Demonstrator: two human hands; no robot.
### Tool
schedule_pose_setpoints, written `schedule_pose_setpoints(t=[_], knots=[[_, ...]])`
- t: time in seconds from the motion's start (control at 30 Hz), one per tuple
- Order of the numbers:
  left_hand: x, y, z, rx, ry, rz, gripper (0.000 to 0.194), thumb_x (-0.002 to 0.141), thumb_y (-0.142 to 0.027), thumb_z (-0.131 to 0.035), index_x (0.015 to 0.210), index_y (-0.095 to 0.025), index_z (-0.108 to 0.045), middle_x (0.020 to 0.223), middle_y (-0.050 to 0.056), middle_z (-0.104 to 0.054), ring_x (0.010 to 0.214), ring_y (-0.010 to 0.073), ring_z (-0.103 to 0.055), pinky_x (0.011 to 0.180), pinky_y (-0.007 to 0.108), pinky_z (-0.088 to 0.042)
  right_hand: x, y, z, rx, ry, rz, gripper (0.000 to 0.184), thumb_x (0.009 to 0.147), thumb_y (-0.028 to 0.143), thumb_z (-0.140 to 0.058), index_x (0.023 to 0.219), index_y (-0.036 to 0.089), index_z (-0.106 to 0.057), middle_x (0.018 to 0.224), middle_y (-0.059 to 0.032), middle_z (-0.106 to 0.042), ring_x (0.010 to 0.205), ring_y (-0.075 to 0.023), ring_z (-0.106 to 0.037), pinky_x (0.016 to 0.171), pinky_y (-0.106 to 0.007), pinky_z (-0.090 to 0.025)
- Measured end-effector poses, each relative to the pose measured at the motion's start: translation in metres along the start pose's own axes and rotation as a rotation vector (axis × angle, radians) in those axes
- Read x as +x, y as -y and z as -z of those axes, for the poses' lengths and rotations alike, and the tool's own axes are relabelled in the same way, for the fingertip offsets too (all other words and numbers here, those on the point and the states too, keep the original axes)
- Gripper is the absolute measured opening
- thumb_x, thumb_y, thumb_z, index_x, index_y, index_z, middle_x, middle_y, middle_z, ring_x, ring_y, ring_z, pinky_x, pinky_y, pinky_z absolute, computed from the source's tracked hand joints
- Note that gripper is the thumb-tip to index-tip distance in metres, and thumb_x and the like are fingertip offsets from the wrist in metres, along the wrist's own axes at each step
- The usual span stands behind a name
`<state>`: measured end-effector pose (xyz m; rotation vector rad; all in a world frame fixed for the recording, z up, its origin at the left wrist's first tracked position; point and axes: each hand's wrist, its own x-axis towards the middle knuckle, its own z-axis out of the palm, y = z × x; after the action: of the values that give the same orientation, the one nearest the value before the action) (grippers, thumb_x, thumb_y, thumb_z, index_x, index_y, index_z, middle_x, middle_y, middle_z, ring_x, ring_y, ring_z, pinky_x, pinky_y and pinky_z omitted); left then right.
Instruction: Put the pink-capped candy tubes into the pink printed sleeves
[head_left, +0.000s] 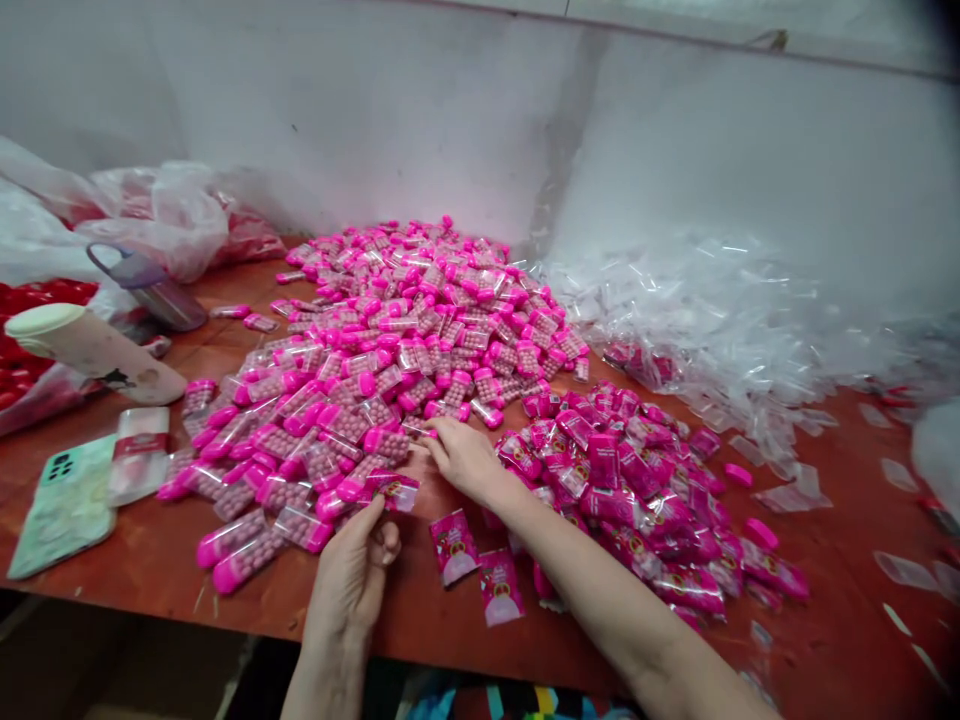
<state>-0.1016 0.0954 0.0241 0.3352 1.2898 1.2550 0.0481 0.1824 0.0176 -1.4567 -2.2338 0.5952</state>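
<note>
My left hand (pixel 357 562) is closed near the table's front edge, its thumb and fingers pinching a small pink printed wrapper (pixel 399 492). Beyond that wrapper lies a big heap of small clear bottles (pixel 337 425) with bright pink caps, filled with pink balls. At the heap's near right side is my right hand (pixel 466 458), fingers apart and reaching toward the bottles; its fingertips are close to one, and contact is unclear. Two flat pink wrappers (pixel 454 547) lie between my forearms. To the right, filled pink packets (pixel 611 470) form a second pile, partly behind my right forearm.
Clear plastic pieces (pixel 705 320) are heaped at the back right against the wall. On the left are a phone (pixel 67 510), a clear pack (pixel 139 455), a pale tumbler (pixel 97 350), a grey bottle (pixel 154 285) and plastic bags (pixel 157 215). Loose pink caps (pixel 760 533) lie right.
</note>
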Motion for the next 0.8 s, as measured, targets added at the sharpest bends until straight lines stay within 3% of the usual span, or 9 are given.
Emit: schedule_pose_setpoints(t=[0.13,0.27,0.4,0.5,0.63,0.7,0.8], knots=[[-0.003,-0.001,0.004,-0.157,-0.077,0.074,0.027,0.063,-0.017,-0.082,0.06,-0.017,-0.056,0.048,-0.006,-0.051,0.041,0.0063,-0.043,0.037,0.018,-0.032,0.026,-0.004,-0.009,-0.247,0.033,-0.098,0.027,0.096,0.029,-0.053,0.115,0.013,-0.061,0.118,-0.0184,-0.061,0.103,-0.0275,-0.062,0.086,-0.04,-0.05],[-0.004,-0.002,0.001,-0.252,-0.095,0.153,0.022,0.068,-0.008,-0.077,0.071,-0.017,-0.057,0.058,-0.005,-0.058,0.043,0.0049,-0.047,0.036,0.015,-0.033,0.014,-0.005,0.002,-0.2,0.018,-0.128,0.03,0.099,0.025,-0.044,0.123,0.012,-0.058,0.118,-0.0191,-0.06,0.103,-0.027,-0.062,0.087,-0.042,-0.049],[-0.007,-0.001,-0.002,-0.318,-0.058,0.235,0.016,0.079,-0.008,-0.07,0.076,-0.016,-0.056,0.063,-0.003,-0.061,0.042,0.0035,-0.042,0.035,0.014,-0.033,-0.035,-0.006,0.034,0.322,-0.077,-0.032,0.026,0.096,0.029,-0.052,0.117,0.018,-0.062,0.106,-0.006,-0.066,0.098,-0.0187,-0.061,0.089,-0.031,-0.048],[-0.012,0.004,-0.008,-0.352,0.002,0.286,0.018,0.081,-0.01,-0.069,0.074,-0.017,-0.054,0.06,-0.004,-0.056,0.04,0.0033,-0.037,0.033,0.014,-0.029,-0.075,-0.007,0.043,0.786,-0.056,-0.159,0.025,0.09,0.033,-0.062,0.11,0.019,-0.063,0.09,-0.0004,-0.064,0.076,-0.0134,-0.059,0.07,-0.025,-0.048],[-0.021,0.015,-0.022,-0.403,0.085,0.338,0.022,0.082,-0.01,-0.069,0.072,-0.017,-0.051,0.056,-0.007,-0.049,0.039,0.0034,-0.035,0.033,0.014,-0.028,-0.109,-0.012,0.023,1.276,-0.002,-0.417,0.027,0.081,0.037,-0.072,0.095,0.016,-0.062,0.068,0.0045,-0.057,0.055,-0.0079,-0.049,0.055,-0.02,-0.041],[-0.026,0.02,-0.03,-0.4,0.105,0.358,0.021,0.083,-0.01,-0.068,0.072,-0.018,-0.051,0.054,-0.008,-0.047,0.039,0.0035,-0.034,0.033,0.014,-0.028,-0.117,-0.015,0.011,1.467,-0.028,-0.462,0.028,0.08,0.04,-0.073,0.086,0.016,-0.061,0.066,0.0035,-0.058,0.056,-0.0082,-0.051,0.056,-0.02,-0.044],[-0.033,0.027,-0.038,-0.369,0.095,0.384,0.02,0.085,-0.01,-0.066,0.073,-0.017,-0.051,0.055,-0.008,-0.05,0.038,0.0032,-0.034,0.032,0.015,-0.028,-0.128,-0.018,0.004,1.624,0.034,-0.463,0.034,0.079,0.045,-0.073,0.083,0.016,-0.057,0.072,-0.0003,-0.064,0.062,-0.011,-0.059,0.065,-0.025,-0.052]])
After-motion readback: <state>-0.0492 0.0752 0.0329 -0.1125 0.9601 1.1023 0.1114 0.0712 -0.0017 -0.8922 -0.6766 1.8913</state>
